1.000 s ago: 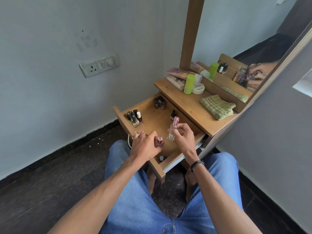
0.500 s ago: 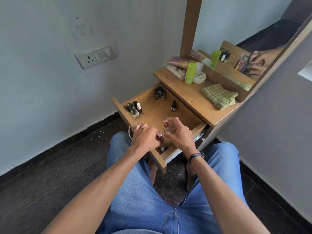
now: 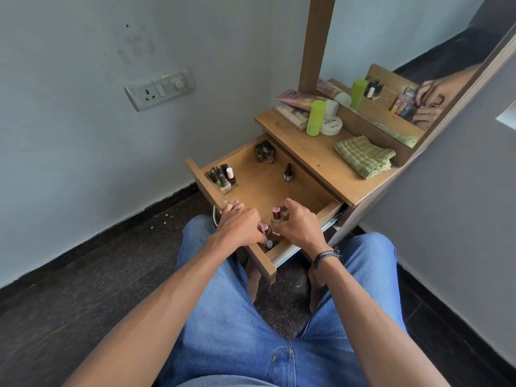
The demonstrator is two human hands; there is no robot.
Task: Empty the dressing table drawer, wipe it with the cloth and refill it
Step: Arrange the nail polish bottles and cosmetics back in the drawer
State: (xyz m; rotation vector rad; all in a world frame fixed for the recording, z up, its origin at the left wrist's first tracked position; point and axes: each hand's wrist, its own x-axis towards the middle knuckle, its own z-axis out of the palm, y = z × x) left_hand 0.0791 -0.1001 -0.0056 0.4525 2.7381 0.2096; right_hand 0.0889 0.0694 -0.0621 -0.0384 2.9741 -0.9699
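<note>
The drawer (image 3: 265, 188) of the dressing table is pulled fully out toward the person's knees, and it has bottles in it. Over its near end the right hand (image 3: 303, 226) pinches a clear bottle with a dark red cap (image 3: 276, 216), fingers clamped on its sides and the bottle upright. Just beside it the left hand (image 3: 240, 227) has its fingers curled round a pink-capped bottle (image 3: 264, 229), though the knuckles hide most of the grip, so how firmly it is held is unclear. The two bottles are nearly touching. A small pale-capped bottle (image 3: 269, 243) stands in the near corner below them.

Farther in, a cluster of nail polish bottles (image 3: 222, 177) stands against the drawer's left front corner, another group (image 3: 264, 152) sits at the back, and a lone dark-capped bottle (image 3: 288, 173) stands near the right side.

On the surface (image 3: 312, 152) above the drawer, the folded green checked cloth (image 3: 364, 156) lies near the right end, well apart from both hands. A green tube (image 3: 315, 117), a white round tin (image 3: 331, 125) and a pink tube (image 3: 300, 99) stand at the left end, by the mirror (image 3: 391, 46). A switch plate (image 3: 160, 89) is on the wall.
</note>
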